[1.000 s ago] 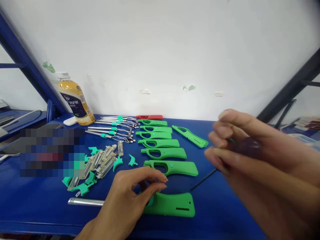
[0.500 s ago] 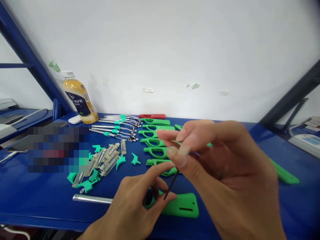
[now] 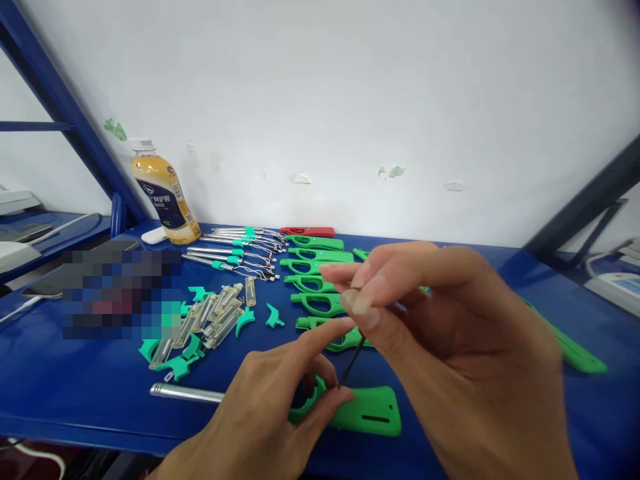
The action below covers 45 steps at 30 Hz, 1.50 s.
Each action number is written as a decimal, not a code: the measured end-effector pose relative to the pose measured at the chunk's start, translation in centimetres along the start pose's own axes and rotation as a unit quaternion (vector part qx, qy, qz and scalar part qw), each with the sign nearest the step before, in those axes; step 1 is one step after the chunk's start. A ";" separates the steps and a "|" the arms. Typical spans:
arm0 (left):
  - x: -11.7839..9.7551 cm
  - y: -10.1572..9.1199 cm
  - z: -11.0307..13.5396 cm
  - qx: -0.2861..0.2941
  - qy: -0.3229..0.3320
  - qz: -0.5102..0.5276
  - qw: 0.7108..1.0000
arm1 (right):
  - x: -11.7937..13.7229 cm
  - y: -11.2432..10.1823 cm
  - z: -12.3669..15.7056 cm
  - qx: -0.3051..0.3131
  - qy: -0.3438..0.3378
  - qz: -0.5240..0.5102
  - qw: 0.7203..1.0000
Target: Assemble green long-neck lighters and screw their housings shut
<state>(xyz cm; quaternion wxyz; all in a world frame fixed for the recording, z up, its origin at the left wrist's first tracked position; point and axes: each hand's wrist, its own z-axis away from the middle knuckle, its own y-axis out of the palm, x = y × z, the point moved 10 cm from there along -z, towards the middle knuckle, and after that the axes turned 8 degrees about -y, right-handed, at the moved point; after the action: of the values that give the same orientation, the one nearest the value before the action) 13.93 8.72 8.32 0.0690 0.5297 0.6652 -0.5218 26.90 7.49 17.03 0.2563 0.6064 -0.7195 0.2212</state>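
1. Two bare hands work over one green plastic shell (image 3: pixel 367 413). It is smooth and matte, shaped like a flat pistol grip, with a narrow slot near its wide end. It lies flat on the blue table (image 3: pixel 75 400), close to the front edge.
2. A shiny round metal tube (image 3: pixel 185 393) lies in line with the shell and goes under the left hand (image 3: pixel 270 413).
3. The left hand is closed narrow on the ring end of the shell, with the thumb in front and the index finger arched above.
4. The right hand (image 3: pixel 450 353) pinches a thin dark rod (image 3: pixel 351 363) between thumb and fingertips. The rod slants down, and its lower tip is at the ring end, just beside the left thumb.
5. Behind them lie a row of green shells (image 3: pixel 313 267), a heap of clear small tubes (image 3: pixel 217 319) and a yellow bottle (image 3: pixel 163 197).
6. The left hand hides where the tube and shell meet, and the right fingers hide the top of the rod. I cannot tell whether the tip touches the shell.
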 end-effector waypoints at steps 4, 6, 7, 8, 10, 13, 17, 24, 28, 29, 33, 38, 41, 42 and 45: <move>-0.1 -0.1 0.1 -0.001 0.007 0.000 1.000 | -0.1 0.2 0.0 0.004 0.003 -0.008 1.000; -0.3 -0.3 0.0 -0.007 0.014 -0.004 1.000 | -0.1 0.3 0.0 0.007 0.004 -0.008 1.000; -0.5 -0.4 0.0 -0.011 0.018 -0.009 1.000 | -0.1 0.3 0.0 0.008 0.006 -0.008 1.000; -0.6 -0.5 0.0 -0.014 0.021 -0.013 1.000 | -0.2 0.3 0.1 0.009 0.009 -0.008 1.000; -0.7 -0.5 -0.1 -0.015 0.026 -0.018 0.999 | -0.3 0.3 0.1 0.010 0.012 -0.005 1.000; -0.7 -0.5 0.0 -0.016 0.028 -0.020 0.999 | -0.4 0.3 0.1 0.011 0.018 0.004 1.000; -0.7 -0.5 0.2 -0.026 0.035 -0.026 0.999 | 0.0 0.3 0.0 0.037 0.012 0.035 0.999; -1.1 0.6 -0.2 -0.034 0.048 -0.032 0.998 | 0.5 -1.8 -0.2 0.076 0.033 0.147 0.986; -2.1 2.4 -0.7 -0.016 0.055 -0.030 0.998 | 1.1 -4.3 0.1 0.108 0.040 0.219 0.969; -2.2 3.0 -0.8 -0.008 0.050 -0.027 0.998 | 1.3 -4.8 0.2 0.120 0.038 0.246 0.961; -2.6 5.0 -1.2 0.024 0.045 -0.029 0.998 | 1.6 -6.6 1.0 0.152 0.032 0.321 0.934; -2.9 6.2 -1.1 0.046 0.064 -0.070 0.994 | 1.2 -7.0 1.5 0.173 0.038 0.303 0.936; -3.1 6.4 -1.1 0.043 0.079 -0.071 0.993 | 0.9 -6.8 1.5 0.177 0.043 0.291 0.939; -3.1 6.4 -1.1 0.041 0.082 -0.071 0.993 | 0.6 -6.7 1.5 0.184 0.049 0.288 0.939; -3.1 6.6 -1.1 0.043 0.084 -0.077 0.993 | 0.0 -6.1 1.3 0.192 0.060 0.282 0.938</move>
<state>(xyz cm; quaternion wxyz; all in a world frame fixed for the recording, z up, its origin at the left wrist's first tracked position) 20.86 6.85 6.75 -0.0498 0.5214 0.6845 -0.5071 32.82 5.64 16.04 0.1048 0.4015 -0.7881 0.4546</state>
